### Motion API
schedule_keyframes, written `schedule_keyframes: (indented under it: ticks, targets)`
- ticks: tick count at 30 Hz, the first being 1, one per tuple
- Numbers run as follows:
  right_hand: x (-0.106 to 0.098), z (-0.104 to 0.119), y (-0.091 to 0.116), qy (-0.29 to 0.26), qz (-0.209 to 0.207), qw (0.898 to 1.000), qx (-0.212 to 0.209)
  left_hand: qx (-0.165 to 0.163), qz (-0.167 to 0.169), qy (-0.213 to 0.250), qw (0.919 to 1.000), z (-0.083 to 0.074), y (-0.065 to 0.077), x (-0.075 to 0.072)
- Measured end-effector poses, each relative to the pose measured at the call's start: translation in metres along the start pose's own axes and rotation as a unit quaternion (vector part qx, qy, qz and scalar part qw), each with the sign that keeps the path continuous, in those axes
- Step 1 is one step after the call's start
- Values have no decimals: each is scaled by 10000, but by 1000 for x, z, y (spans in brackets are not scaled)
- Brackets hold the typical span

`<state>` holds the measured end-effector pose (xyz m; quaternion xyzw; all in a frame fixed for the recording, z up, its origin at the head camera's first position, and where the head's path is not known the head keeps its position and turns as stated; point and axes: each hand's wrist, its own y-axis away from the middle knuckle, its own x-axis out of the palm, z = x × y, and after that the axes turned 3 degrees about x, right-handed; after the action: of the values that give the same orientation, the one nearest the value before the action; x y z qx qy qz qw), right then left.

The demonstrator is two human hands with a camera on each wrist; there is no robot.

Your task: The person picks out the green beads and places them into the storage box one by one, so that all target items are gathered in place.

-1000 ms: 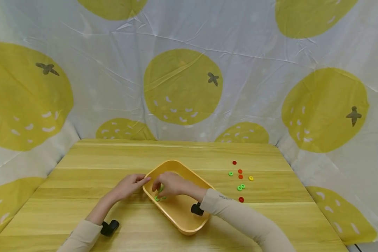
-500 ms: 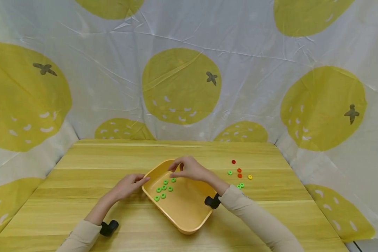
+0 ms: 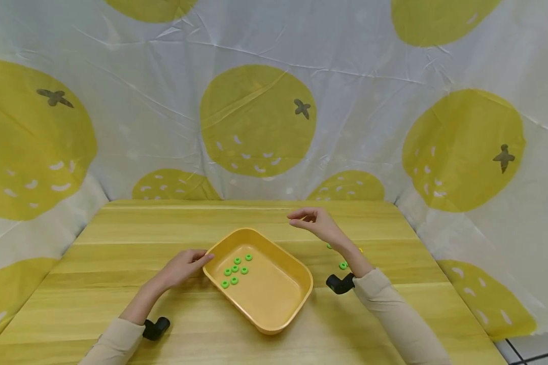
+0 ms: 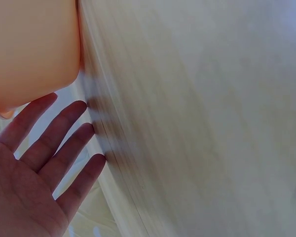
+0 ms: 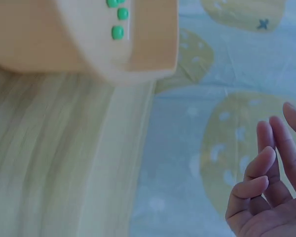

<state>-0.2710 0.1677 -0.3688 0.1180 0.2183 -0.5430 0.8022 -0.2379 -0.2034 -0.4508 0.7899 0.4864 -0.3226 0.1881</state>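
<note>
My left hand (image 3: pixel 184 266) holds the left corner of a yellow-orange plastic bin (image 3: pixel 269 304), its thumb over the rim. In the left wrist view its other fingers (image 4: pixel 64 158) are spread and nearly straight, the index finger against the bin's outer wall. Several small green rings (image 3: pixel 234 280) lie on the bin's floor, toward its left end. My right hand (image 3: pixel 319 223) hovers beyond the bin's back right side, with nothing in its loosely bent fingers. Under the right forearm show parts of a green ring (image 3: pixel 343 265) and a yellow ring (image 3: pixel 361 250).
The wooden table (image 3: pixel 187 319) carries the bin near its middle. A white cloth with yellow fruit print (image 3: pixel 260 121) hangs behind it and along both sides. Black camera mounts (image 3: pixel 340 284) sit on both wrists and stick out below them.
My right hand has lifted out of the bin and moved right and back, uncovering the green rings inside. Its forearm now hides most of the loose rings on the table. My left hand stays put.
</note>
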Motion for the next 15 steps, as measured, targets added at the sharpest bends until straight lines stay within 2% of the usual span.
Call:
schedule_keyframes:
  ticks: [6, 10, 15]
  targets:
    - [-23, -30, 14, -44, -426, 9985, 339, -17, -6, 20, 10000, 0, 0, 1]
    - [-34, -46, 23, 335, -676, 9956, 560, -8, -36, -10, 10000, 0, 0, 1]
    - [-42, -72, 28, 1085, -870, 9890, 511, -57, -59, -35, 10000, 0, -1, 1]
